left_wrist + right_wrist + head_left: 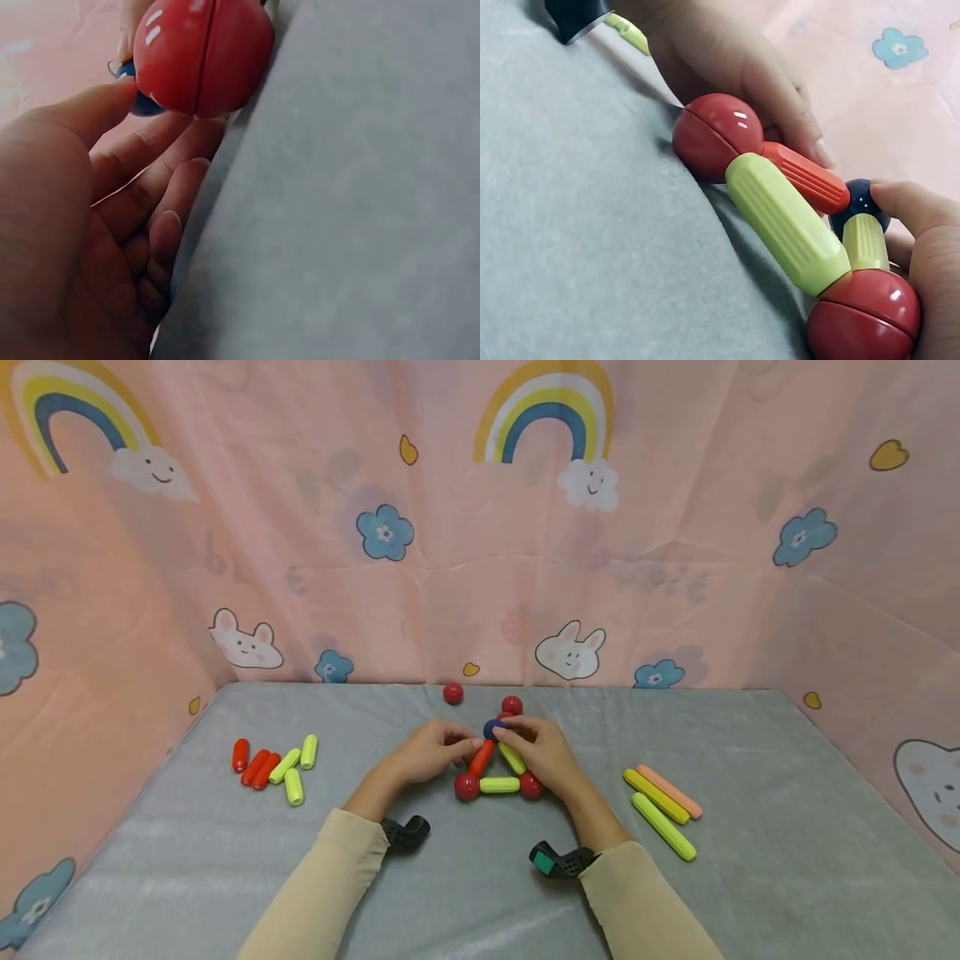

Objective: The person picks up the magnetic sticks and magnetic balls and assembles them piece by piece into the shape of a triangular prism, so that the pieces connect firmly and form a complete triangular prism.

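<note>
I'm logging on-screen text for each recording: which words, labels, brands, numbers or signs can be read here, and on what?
None can be read in any view.
Pink backdrop: faint letter-like marks, too pale and blurred to read; the clear prints are pictures only.
Triangle's rods and balls: no lettering shows.
Loose rods and black wrist devices: too small to tell.

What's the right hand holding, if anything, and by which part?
The right hand pinches the blue ball, its thumb against the ball's near right side; the opposite contact is hidden.
</note>
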